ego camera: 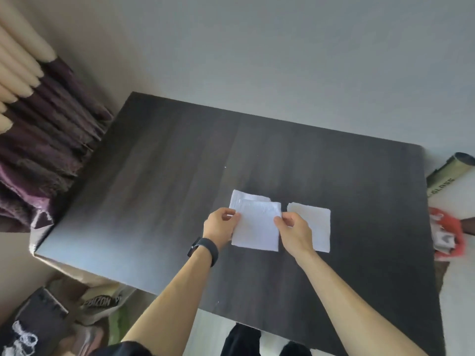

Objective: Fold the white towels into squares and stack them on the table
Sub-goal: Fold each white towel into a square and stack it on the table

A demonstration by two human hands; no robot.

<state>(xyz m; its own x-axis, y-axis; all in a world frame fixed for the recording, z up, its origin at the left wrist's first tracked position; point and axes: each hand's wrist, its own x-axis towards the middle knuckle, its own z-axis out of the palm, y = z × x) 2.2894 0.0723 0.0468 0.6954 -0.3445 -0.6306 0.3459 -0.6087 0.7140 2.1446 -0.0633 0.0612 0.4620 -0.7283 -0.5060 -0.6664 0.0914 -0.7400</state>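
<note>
Both hands are clamped on the folded white cloth towel square (257,228): left hand (220,225) pinches its left edge, right hand (293,231) its right edge, approx. mid-front of the dark wood-grain rectangular table (159,176). It overlaps a second folded white towel (245,196) peeking out behind, so prob. 2 stacked w/ squaring-up left; can't tell if it's fully set down. A third, creamier folded towel (317,222) lies just beside on the right, apart from the pile & not yet added.
</note>
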